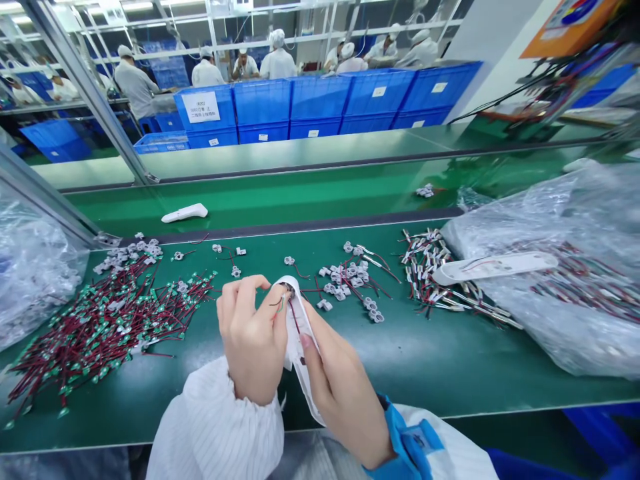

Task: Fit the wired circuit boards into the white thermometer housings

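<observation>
A long white plastic housing (pixel 299 333) is held upright between both my hands over the green mat (pixel 430 360). My left hand (pixel 253 337) grips its upper left side, fingertips pinching thin red and green wires at its rounded top end. My right hand (pixel 340 383) wraps the housing's lower right side, thumb pressed along its inner face. A pile of red wires with small green boards (pixel 100 320) lies to the left. Small white clips (pixel 347 275) are scattered just beyond my hands.
Another white housing (pixel 493 267) rests on a clear plastic bag (pixel 575 280) of wired parts at right. A bundle of metal-tipped wires (pixel 430 273) lies beside it. A white housing (pixel 185 213) sits on the far conveyor belt. Blue bins (pixel 320 103) and several workers stand behind.
</observation>
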The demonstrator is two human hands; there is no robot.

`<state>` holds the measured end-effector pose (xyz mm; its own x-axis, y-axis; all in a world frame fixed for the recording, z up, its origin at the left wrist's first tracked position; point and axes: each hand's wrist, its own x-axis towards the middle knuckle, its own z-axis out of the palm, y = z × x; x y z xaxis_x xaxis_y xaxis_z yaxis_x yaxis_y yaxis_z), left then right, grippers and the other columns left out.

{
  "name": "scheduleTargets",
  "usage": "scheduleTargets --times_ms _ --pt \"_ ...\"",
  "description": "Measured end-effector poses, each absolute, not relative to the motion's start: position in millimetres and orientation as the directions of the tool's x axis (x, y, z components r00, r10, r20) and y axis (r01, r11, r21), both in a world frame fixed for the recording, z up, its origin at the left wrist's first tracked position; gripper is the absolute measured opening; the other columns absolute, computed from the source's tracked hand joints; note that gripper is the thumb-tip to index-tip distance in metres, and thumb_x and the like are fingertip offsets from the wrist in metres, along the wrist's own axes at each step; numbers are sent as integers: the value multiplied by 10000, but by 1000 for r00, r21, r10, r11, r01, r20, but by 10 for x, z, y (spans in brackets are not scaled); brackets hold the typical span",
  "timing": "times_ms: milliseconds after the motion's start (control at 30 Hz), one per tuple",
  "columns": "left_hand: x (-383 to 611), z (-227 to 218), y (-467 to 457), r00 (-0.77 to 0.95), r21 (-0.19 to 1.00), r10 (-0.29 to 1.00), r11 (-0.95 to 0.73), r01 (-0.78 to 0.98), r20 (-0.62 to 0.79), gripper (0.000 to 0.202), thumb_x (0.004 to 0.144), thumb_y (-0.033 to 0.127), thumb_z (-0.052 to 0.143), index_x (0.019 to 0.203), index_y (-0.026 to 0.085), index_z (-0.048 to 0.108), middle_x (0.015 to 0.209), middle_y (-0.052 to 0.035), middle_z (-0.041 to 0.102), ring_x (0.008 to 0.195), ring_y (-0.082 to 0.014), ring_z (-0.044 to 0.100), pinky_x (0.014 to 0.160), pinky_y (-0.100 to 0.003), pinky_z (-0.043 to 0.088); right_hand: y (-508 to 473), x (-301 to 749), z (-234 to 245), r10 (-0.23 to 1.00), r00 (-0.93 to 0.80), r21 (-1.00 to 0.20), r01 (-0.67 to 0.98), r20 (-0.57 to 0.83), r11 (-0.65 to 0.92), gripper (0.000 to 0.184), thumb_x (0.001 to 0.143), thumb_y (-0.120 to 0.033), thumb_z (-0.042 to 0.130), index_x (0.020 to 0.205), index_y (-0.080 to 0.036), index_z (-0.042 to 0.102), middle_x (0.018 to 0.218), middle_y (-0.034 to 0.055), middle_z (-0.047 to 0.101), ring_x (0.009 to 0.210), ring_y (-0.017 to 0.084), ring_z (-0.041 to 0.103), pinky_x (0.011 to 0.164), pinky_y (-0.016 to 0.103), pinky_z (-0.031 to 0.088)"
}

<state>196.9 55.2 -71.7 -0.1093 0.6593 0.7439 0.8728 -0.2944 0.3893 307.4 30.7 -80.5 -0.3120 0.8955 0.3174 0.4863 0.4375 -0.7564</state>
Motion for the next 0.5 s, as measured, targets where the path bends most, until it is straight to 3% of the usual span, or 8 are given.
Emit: scheduleTargets --times_ms 133,267,333,400,500 --pt "1930 -734 589 -135 518 708 -360 776 694 134 679 57 581 724 154 662 871 -86 591 815 -202 519 687 -366 468 373 3054 -823 933 -281 -860 394 223 324 432 883 -191 274 1303 -111 338 1319 77 423 1213 172 380 989 313 347" --pt "1904 -784 561 -89 691 829 -395 605 552 271 698 66 521 925 135 651 1064 -121 592 969 -212 555 810 -368 468 405 3048 -862 958 -241 -914 330 158 234 402 881 -234 297 1261 -144 395 1236 81 517 1119 189 489 901 318 432" --pt "1897 -809 547 -79 775 879 -369 513 471 302 721 68 480 960 144 648 1067 -113 608 976 -202 564 846 -365 456 401 3061 -910 959 -233 -903 359 159 237 400 880 -244 302 1257 -151 397 1219 90 531 1100 195 506 879 321 446" --pt "1891 -819 554 -102 856 919 -309 414 381 259 740 94 479 890 174 676 1006 -93 643 937 -197 586 828 -360 467 389 3080 -968 957 -235 -871 418 171 258 408 881 -250 295 1263 -146 393 1227 100 522 1107 201 500 882 329 445" --pt "1885 -806 595 -143 918 947 -231 321 288 165 742 154 522 727 183 684 881 -82 667 820 -185 618 682 -310 519 375 3107 -1044 949 -247 -808 508 195 298 415 878 -251 294 1258 -129 407 1243 107 507 1131 207 481 904 338 435"
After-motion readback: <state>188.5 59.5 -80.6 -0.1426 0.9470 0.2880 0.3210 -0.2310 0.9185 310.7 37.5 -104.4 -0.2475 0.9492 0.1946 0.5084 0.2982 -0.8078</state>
